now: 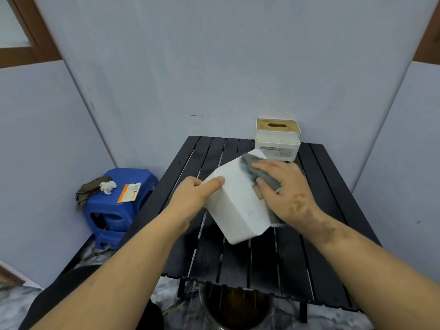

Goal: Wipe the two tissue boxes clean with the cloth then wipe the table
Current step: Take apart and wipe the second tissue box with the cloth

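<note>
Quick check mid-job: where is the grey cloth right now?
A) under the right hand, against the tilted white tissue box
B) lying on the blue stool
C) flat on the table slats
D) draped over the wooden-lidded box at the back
A: the right hand presses the grey cloth on the white tissue box, which the left hand holds tilted.

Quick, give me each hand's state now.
Left hand: grips the white tissue box, tilted above the table.
Right hand: presses the grey cloth onto that box.

The single head view looks forward and steeply down from above the table (316,246), close over both forearms, facing the wall corner behind it.
</note>
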`<state>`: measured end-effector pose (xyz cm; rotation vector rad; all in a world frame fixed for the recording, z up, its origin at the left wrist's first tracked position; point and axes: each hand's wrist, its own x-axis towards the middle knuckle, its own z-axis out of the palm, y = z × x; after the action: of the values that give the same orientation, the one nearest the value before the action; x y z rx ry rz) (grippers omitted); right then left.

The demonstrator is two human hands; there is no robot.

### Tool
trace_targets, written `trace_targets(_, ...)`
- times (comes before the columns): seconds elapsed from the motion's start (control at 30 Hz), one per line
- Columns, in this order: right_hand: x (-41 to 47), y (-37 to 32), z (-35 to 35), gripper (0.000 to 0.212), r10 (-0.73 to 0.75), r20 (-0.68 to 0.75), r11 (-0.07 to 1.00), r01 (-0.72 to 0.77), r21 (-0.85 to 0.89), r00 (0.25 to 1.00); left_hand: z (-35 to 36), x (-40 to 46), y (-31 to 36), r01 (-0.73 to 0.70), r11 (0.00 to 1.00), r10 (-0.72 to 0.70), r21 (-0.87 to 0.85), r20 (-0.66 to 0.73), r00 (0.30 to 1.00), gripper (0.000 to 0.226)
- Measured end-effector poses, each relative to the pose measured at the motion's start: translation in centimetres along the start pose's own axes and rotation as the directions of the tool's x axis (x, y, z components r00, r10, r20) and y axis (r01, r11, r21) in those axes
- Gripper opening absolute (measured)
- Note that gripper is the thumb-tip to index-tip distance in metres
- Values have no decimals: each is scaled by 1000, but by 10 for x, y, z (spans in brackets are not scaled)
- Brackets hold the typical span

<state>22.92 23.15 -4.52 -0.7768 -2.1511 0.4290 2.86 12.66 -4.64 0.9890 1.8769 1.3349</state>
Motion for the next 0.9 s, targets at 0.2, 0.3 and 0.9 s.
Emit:
trace_targets(0.2,-23,-35,16,47,-99,88,995,100,-8,991,-2,1,-5,-1,1000,1,-19,1,1000,61)
trace_targets(0.3,-10,-25,4,46,-45,71,997,41,65,996,-3,2,-2,1,1000,-1,20,18,1000,54)
trace_targets(0.9,-15,-33,15,52,-219,18,975,218,38,976,-2,-1,3,-17,1000,17,7,24,1000,66)
